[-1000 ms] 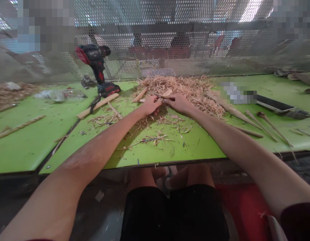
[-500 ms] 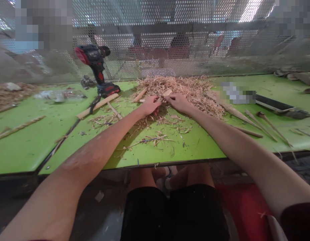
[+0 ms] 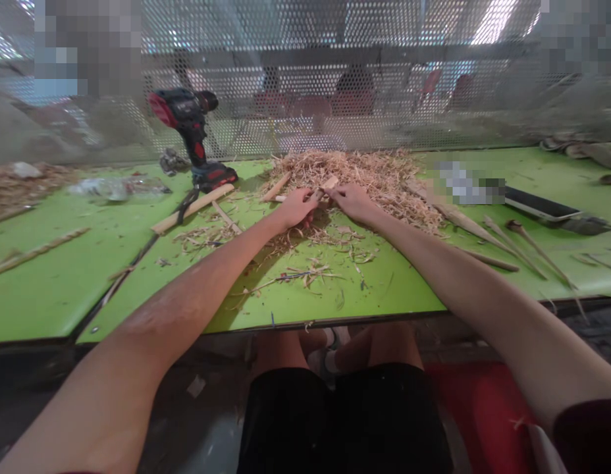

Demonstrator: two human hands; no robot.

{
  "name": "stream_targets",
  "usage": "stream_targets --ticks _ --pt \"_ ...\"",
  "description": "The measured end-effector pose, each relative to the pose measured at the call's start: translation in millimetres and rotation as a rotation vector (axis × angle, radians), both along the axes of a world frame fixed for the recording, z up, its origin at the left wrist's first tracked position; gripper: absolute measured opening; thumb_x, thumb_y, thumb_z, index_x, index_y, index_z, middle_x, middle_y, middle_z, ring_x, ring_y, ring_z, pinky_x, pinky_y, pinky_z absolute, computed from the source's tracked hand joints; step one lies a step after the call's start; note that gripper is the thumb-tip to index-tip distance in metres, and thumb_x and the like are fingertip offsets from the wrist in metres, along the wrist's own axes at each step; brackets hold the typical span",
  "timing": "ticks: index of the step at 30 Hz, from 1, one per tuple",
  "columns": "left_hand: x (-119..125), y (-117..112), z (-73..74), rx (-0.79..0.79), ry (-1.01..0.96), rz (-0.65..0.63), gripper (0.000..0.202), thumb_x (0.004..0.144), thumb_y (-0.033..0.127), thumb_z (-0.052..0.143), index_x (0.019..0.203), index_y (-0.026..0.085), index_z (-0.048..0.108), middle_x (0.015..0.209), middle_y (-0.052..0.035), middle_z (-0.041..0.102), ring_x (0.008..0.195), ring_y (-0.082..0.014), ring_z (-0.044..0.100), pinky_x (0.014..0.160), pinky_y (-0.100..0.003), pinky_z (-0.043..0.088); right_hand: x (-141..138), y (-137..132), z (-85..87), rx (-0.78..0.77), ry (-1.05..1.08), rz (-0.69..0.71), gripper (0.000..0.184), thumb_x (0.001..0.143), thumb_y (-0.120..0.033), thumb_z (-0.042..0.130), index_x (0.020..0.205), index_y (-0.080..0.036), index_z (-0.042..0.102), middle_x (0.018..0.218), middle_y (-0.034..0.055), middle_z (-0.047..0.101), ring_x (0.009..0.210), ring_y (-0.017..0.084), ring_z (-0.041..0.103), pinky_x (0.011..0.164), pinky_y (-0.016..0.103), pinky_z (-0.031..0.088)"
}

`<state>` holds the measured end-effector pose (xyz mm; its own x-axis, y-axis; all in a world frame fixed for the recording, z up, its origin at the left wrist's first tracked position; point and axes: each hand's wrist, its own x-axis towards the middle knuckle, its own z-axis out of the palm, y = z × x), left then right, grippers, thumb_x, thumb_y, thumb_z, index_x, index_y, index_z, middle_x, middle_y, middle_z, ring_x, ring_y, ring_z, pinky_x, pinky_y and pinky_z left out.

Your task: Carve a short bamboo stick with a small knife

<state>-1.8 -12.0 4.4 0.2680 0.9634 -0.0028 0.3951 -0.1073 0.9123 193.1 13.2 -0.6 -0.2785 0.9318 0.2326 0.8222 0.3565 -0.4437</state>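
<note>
My left hand (image 3: 296,206) and right hand (image 3: 353,201) are both closed on a short wooden stick (image 3: 326,185), held just above the green surface (image 3: 286,303) near its far edge, against the shavings pile (image 3: 369,172).

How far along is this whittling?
Well under way: a big shavings pile and several tapered sticks lie on the green table. In hand: left hand and right hand grip a small wooden piece. Left: uncarved sticks beside the drill.
</note>
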Motion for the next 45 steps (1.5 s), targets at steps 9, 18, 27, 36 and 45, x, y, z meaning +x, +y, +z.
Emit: stream_targets --ticks 9,18,27,36,45 --pt "0 -1 0.7 0.005 0.03 -0.008 0.01 0.106 0.016 0.059 0.097 0.018 0.061 0.053 0.007 0.052 0.042 -0.0082 0.049 0.049 -0.02 0.043 0 0 0.1 0.003 -0.015 0.004 0.06 0.112 -0.057 0.042 0.085 -0.015 0.077 0.075 0.0057 0.064 0.074 0.019 0.054 0.071 0.031 0.034" --pt "-1 3 -3.3 0.031 0.054 -0.013 0.009 0.104 0.017 0.063 0.095 0.018 0.061 0.053 0.0069 0.053 0.041 -0.0092 0.05 0.05 -0.021 0.043 -3 -6 4.7 0.007 -0.086 -0.003 0.058 0.114 -0.057 0.04 0.079 -0.017 0.065 0.078 0.006 0.062 0.073 0.017 0.05 0.068 0.03 0.031" --pt "0 5 -6.6 0.039 0.064 -0.005 0.005 0.104 0.016 0.059 0.101 0.017 0.063 0.053 0.0067 0.055 0.041 -0.0098 0.051 0.05 -0.022 0.045 -3 -8 6.7 -0.002 -0.104 0.012 0.067 0.114 -0.065 0.034 0.084 -0.016 0.067 0.087 0.0093 0.068 0.076 0.017 0.048 0.069 0.03 0.029" --pt "-1 6 -8.7 0.056 0.052 -0.016 0.009 0.104 0.015 0.06 0.095 0.018 0.061 0.054 0.0071 0.053 0.039 -0.0085 0.05 0.048 -0.021 0.04 -4 -10 8.3 -0.031 -0.131 -0.004 0.066 0.116 -0.063 0.034 0.096 -0.016 0.075 0.095 0.0116 0.072 0.082 0.02 0.055 0.073 0.032 0.033" --pt "-1 5 -5.7 0.051 0.091 -0.021 0.009 0.104 0.013 0.056 0.102 0.016 0.064 0.055 0.0055 0.056 0.041 -0.01 0.051 0.052 -0.023 0.045 -4 -10 8.8 -0.032 -0.134 0.004 0.068 0.116 -0.063 0.032 0.103 -0.015 0.078 0.096 0.0126 0.072 0.085 0.021 0.056 0.075 0.034 0.035"
